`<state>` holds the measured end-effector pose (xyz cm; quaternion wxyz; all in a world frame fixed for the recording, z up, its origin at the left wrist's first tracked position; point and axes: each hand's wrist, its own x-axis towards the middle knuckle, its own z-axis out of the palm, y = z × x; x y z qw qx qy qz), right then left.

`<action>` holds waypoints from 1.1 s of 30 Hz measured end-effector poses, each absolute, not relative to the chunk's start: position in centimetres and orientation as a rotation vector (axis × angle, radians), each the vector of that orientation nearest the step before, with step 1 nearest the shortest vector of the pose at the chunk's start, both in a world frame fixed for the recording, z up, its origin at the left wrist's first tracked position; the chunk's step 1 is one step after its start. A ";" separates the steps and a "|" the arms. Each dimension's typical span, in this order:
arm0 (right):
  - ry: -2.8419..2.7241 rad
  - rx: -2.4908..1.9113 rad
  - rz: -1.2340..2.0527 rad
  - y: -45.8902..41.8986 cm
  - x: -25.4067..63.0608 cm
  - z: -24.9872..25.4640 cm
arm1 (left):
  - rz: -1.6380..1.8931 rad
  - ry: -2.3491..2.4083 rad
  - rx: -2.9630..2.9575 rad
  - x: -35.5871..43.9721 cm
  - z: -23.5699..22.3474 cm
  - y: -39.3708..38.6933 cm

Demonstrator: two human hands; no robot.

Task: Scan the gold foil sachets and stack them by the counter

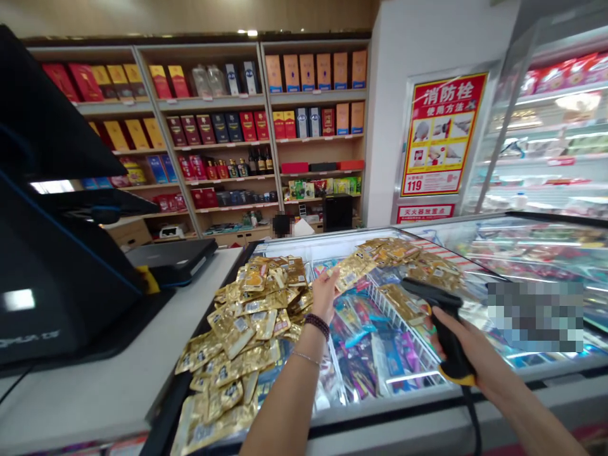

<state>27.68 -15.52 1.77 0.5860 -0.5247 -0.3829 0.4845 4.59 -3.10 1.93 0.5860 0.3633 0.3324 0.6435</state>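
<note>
My left hand (325,291) grips a shiny gold packet (350,271) with a white label and holds it up above the glass top of a chest freezer (342,415). In my right hand (451,342) is a black and yellow barcode scanner (439,316), its head toward the packet and its cable hanging down. A large heap of gold packets (251,323) lies on the freezer to the left of my left hand. Farther back on the right, a second pile of gold packets (427,266) spreads over the glass. Colourful frozen goods (365,329) show through the glass in white wire baskets.
On the left, a dark checkout machine (57,272) and a flat black device (173,256) stand on a pale counter (109,380). Shelves of boxed bottles (213,126) line the back wall. A lit cooler (555,139) stands at the right. Part of a person's head (284,225) shows behind the freezer.
</note>
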 end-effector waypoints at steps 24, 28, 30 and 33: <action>-1.486 -1.451 0.613 -19.2 17.7 5.2 | 1.553 0.676 0.969 1.8 2.6 -3.0; -1.498 -1.473 0.612 -19.1 17.7 5.2 | 1.554 0.685 0.974 1.7 2.4 -3.0; -1.511 -1.483 0.584 -18.9 17.9 5.1 | 1.556 0.686 0.972 1.7 2.4 -3.0; -1.527 -1.495 0.535 -18.6 18.2 4.9 | 1.561 0.691 0.962 1.7 2.3 -3.0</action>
